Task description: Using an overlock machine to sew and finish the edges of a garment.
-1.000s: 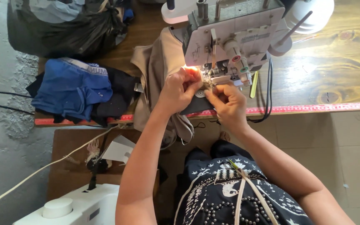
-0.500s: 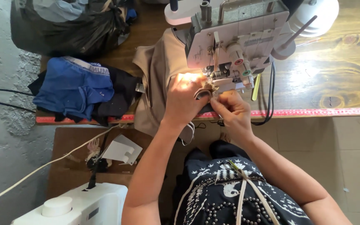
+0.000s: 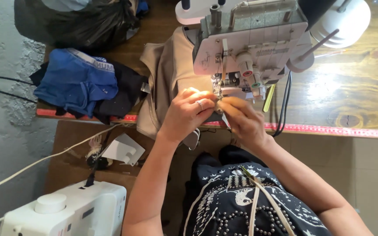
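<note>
Off to the left of the hands, a crumpled blue garment (image 3: 77, 85) lies on dark cloth (image 3: 121, 94). Above that sits a bulging black plastic bag (image 3: 73, 22). Down below them, a second white sewing machine (image 3: 66, 212), with a folded white card (image 3: 123, 149) near it.

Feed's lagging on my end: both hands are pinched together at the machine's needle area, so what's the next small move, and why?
Probably ease the beige fabric under the presser foot: the left hand and right hand meet just below it, fingertips touching, with the fabric draped left of the sewing machine.
</note>
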